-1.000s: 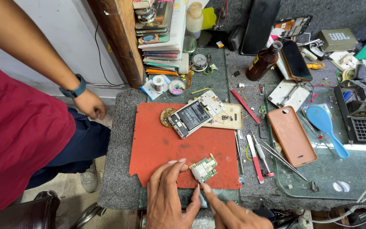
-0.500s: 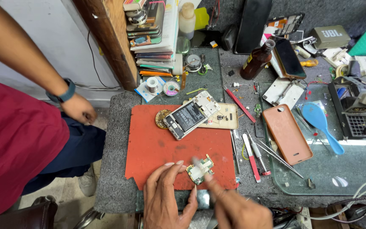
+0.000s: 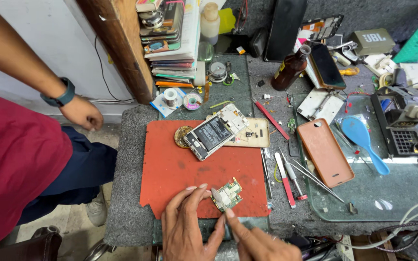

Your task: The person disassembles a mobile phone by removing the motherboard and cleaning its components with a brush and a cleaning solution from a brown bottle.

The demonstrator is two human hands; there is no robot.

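Nearest us, left hand [image 3: 186, 227] pinches the small green circuit board [image 3: 228, 195] at the red mat's [image 3: 180, 169] front edge. Right hand [image 3: 260, 241] is narrow, one finger pointing in at the board; whether it holds a tool we cannot tell. We'd grip edges only, light pressure: thin, rigid, studded with parts. Farther back: opened phone [image 3: 210, 137], glossy; brown case [image 3: 324, 152], smooth; gritty grey desk [image 3: 131, 193].
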